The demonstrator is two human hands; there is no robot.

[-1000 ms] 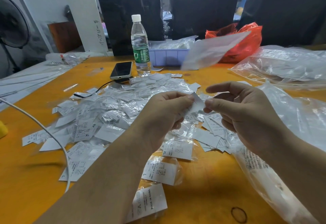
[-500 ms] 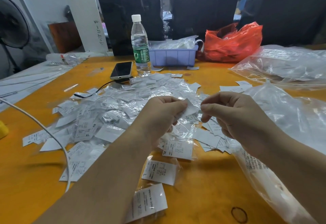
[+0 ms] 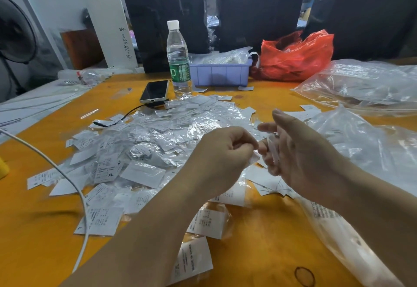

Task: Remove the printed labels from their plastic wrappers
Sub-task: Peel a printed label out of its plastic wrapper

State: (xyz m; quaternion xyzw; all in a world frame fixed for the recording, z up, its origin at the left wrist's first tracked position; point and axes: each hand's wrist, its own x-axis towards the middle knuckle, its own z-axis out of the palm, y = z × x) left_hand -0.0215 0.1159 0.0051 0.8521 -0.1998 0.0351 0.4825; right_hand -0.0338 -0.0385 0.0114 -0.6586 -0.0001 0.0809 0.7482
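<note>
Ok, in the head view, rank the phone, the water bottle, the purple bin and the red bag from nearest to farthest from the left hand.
From the left hand:
1. Phone, ahead and to its left, beside the label pile.
2. Water bottle, standing just behind the phone.
3. Purple bin, straight ahead, past the pile.
4. Red bag, far back on the right.

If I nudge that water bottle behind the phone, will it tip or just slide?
The water bottle is tall and narrow on a small base, so a push near its cap would probably tip it. It looks mostly full, so likely heavy enough to resist a low nudge. Tipped, its round body would probably roll, perhaps toward the phone.
</note>
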